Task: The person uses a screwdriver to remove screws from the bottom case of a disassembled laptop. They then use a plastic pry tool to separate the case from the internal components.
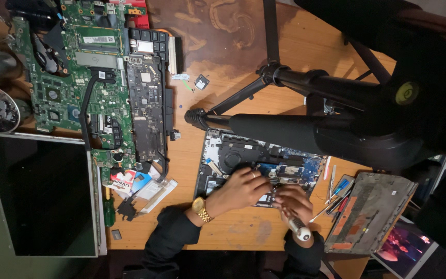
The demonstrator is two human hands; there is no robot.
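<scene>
Head view shows both arms coming up from the bottom edge in dark sleeves, bent toward an opened laptop point(223, 150) that lies on the wooden table point(305, 46). The left hand point(241, 187), with a gold wristwatch point(201, 208) and a ring on one finger, rests palm down on the laptop's inner parts, fingers loosely curled; whether it grips anything I cannot tell. The right hand point(292, 202) is closed around a screwdriver point(299, 228) with a pale, rounded handle end, its tip hidden under the fingers. The two hands lie just beside each other over the laptop's near edge. The laptop's inside shows a blue circuit board, a round black fan and a silver frame. Green motherboards point(78, 77) lie well apart at the upper left, beside a flat dark display panel point(37, 196). A black tripod point(285, 82) stands over the laptop's far side.
</scene>
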